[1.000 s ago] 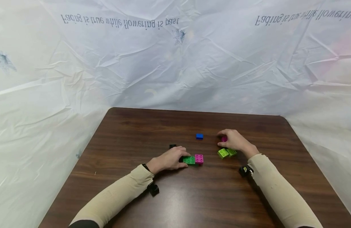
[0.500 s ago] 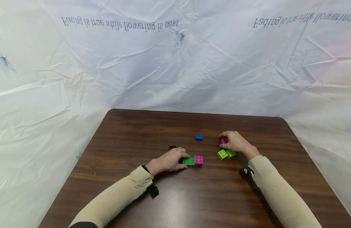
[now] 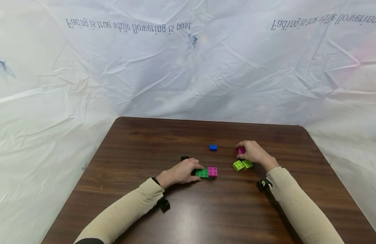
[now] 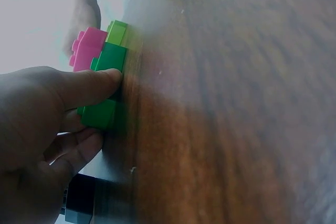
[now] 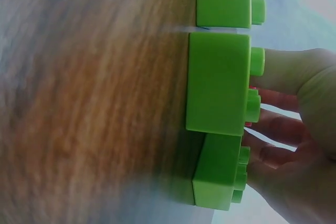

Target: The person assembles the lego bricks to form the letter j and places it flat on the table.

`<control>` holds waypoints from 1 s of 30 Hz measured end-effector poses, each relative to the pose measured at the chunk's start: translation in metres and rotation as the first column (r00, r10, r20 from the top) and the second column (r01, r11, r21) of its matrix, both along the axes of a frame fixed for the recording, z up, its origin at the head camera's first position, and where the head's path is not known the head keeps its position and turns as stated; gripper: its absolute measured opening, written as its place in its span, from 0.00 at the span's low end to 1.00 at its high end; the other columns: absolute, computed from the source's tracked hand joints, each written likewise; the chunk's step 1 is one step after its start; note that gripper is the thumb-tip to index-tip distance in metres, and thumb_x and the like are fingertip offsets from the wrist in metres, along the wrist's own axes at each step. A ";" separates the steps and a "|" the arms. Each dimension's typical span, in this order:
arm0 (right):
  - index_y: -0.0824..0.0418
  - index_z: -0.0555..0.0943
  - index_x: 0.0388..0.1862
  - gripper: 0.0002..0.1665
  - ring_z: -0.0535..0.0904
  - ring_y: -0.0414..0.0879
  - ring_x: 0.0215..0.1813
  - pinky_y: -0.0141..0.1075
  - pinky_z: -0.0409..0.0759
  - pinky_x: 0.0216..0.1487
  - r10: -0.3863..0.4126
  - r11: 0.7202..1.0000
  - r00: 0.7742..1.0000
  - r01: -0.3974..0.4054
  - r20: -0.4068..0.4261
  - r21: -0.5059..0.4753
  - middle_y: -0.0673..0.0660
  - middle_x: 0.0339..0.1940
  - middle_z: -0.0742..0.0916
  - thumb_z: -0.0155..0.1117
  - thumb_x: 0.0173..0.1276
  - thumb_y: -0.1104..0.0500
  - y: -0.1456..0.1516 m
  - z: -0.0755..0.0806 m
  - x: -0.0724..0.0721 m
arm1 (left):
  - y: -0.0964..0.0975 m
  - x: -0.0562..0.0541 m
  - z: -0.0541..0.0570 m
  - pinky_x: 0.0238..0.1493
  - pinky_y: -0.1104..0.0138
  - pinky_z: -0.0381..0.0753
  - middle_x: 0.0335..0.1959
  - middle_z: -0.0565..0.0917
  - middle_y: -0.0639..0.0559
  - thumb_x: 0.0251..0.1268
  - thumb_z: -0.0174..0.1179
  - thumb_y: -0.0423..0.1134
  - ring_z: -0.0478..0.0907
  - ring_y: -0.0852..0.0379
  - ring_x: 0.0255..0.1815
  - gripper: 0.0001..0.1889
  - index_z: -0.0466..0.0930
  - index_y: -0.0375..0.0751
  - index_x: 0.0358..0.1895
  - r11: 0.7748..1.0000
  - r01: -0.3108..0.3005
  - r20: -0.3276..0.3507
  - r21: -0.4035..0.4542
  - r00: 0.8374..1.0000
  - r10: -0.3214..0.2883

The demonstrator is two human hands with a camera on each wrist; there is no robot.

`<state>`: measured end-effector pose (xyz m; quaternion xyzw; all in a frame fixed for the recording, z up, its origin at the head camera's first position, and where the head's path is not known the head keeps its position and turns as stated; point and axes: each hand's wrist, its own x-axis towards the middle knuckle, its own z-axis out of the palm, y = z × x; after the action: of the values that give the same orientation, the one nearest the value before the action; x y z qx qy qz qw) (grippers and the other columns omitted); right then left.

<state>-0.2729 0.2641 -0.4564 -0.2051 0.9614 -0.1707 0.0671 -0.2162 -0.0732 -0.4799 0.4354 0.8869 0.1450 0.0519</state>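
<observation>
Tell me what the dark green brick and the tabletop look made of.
Dark green brick: probably plastic, smooth, slightly shiny, given its crisp edges and moulded studs. Tabletop: wood or lookalike laminate, semi-gloss, given the grain and pale reflection.

Bright, soft light fills the head view, leaving a pale glare on the near middle of the surface (image 3: pixel 188 217). Both wrist views are hazy, the surface blurred, the background washed out.

I've got the left hand (image 3: pixel 180 170) low over the worktop (image 3: pixel 139 139), thumb and fingers set in a grip, and the right hand (image 3: pixel 253 151), nearer its far edge, bent in a pinch.
</observation>
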 end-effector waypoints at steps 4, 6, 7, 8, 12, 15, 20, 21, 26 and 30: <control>0.67 0.82 0.54 0.24 0.80 0.54 0.46 0.48 0.79 0.44 -0.005 1.000 1.000 0.005 0.003 -0.002 0.66 0.49 0.84 0.72 0.61 0.58 0.001 0.001 0.001 | 0.000 0.000 0.000 0.53 0.66 0.76 0.49 0.81 0.54 0.64 0.65 0.51 0.76 0.59 0.51 0.23 0.80 0.46 0.59 1.000 0.000 0.004 0.003 1.000 0.000; 0.67 0.82 0.54 0.24 0.80 0.55 0.46 0.48 0.79 0.44 -0.003 1.000 1.000 0.003 0.002 -0.003 0.66 0.49 0.84 0.72 0.61 0.58 0.001 0.001 0.002 | 0.000 0.001 -0.001 0.53 0.66 0.76 0.49 0.81 0.54 0.64 0.65 0.51 0.76 0.59 0.51 0.23 0.80 0.45 0.59 1.000 -0.001 0.007 0.005 1.000 0.001; 0.67 0.82 0.54 0.24 0.80 0.55 0.47 0.48 0.79 0.44 -0.001 1.000 1.000 0.001 0.000 -0.002 0.66 0.50 0.84 0.72 0.61 0.59 0.002 0.001 0.002 | 0.000 0.001 0.000 0.53 0.66 0.76 0.49 0.81 0.54 0.64 0.65 0.51 0.76 0.59 0.51 0.23 0.80 0.45 0.59 1.000 -0.001 0.009 0.005 1.000 0.001; 0.67 0.82 0.54 0.24 0.80 0.55 0.47 0.48 0.79 0.44 0.003 1.000 1.000 -0.003 0.000 -0.002 0.67 0.50 0.84 0.72 0.61 0.59 0.002 0.001 0.002 | 0.000 0.001 0.000 0.53 0.66 0.76 0.49 0.81 0.54 0.64 0.65 0.51 0.76 0.59 0.51 0.23 0.80 0.45 0.60 1.000 -0.002 0.011 0.005 1.000 0.002; 0.67 0.81 0.54 0.24 0.79 0.54 0.45 0.47 0.79 0.43 0.019 1.000 1.000 -0.019 0.004 -0.002 0.66 0.49 0.84 0.72 0.61 0.59 0.004 0.002 0.002 | 0.000 0.001 -0.001 0.53 0.66 0.76 0.48 0.81 0.54 0.64 0.65 0.50 0.76 0.59 0.50 0.23 0.80 0.45 0.60 1.000 -0.003 0.013 0.006 1.000 0.003; 0.66 0.82 0.54 0.23 0.79 0.53 0.44 0.46 0.79 0.42 0.027 1.000 1.000 -0.027 0.007 -0.002 0.66 0.48 0.85 0.73 0.61 0.59 0.005 0.003 0.002 | 0.000 0.000 -0.001 0.52 0.66 0.76 0.48 0.81 0.54 0.64 0.65 0.51 0.76 0.59 0.50 0.23 0.80 0.46 0.60 1.000 -0.003 0.012 0.005 1.000 0.003; 0.66 0.83 0.53 0.22 0.79 0.52 0.43 0.45 0.79 0.41 0.028 1.000 1.000 -0.028 0.006 0.001 0.65 0.47 0.85 0.73 0.61 0.58 0.005 0.003 0.002 | 0.000 0.000 -0.002 0.52 0.66 0.76 0.48 0.81 0.54 0.64 0.65 0.51 0.76 0.59 0.50 0.23 0.80 0.45 0.59 1.000 0.000 0.010 0.006 1.000 0.000; 0.66 0.83 0.52 0.22 0.79 0.52 0.43 0.45 0.79 0.40 0.028 1.000 1.000 -0.028 0.004 0.003 0.65 0.47 0.85 0.73 0.60 0.58 0.005 0.002 0.001 | 0.000 0.000 -0.002 0.52 0.66 0.76 0.48 0.81 0.54 0.64 0.65 0.51 0.76 0.59 0.50 0.23 0.80 0.45 0.59 1.000 0.002 0.008 0.006 1.000 -0.002; 0.66 0.83 0.52 0.22 0.79 0.52 0.43 0.44 0.79 0.40 0.023 1.000 1.000 -0.023 0.006 0.000 0.65 0.47 0.85 0.73 0.61 0.58 0.004 0.003 0.001 | 0.000 -0.001 -0.002 0.52 0.66 0.76 0.47 0.81 0.54 0.64 0.65 0.51 0.76 0.59 0.50 0.23 0.80 0.46 0.59 1.000 0.004 0.002 0.007 1.000 -0.004; 0.66 0.83 0.52 0.21 0.79 0.52 0.42 0.44 0.78 0.40 0.025 1.000 1.000 -0.025 0.005 -0.002 0.65 0.47 0.85 0.72 0.61 0.58 0.003 0.003 0.001 | 0.000 -0.001 -0.002 0.52 0.67 0.76 0.47 0.81 0.54 0.64 0.65 0.51 0.76 0.60 0.49 0.23 0.80 0.46 0.59 1.000 0.003 0.002 0.007 1.000 -0.003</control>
<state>-0.2719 0.2671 -0.4534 -0.2167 0.9584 -0.1714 0.0712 -0.2174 -0.0735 -0.4814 0.4370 0.8857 0.1482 0.0514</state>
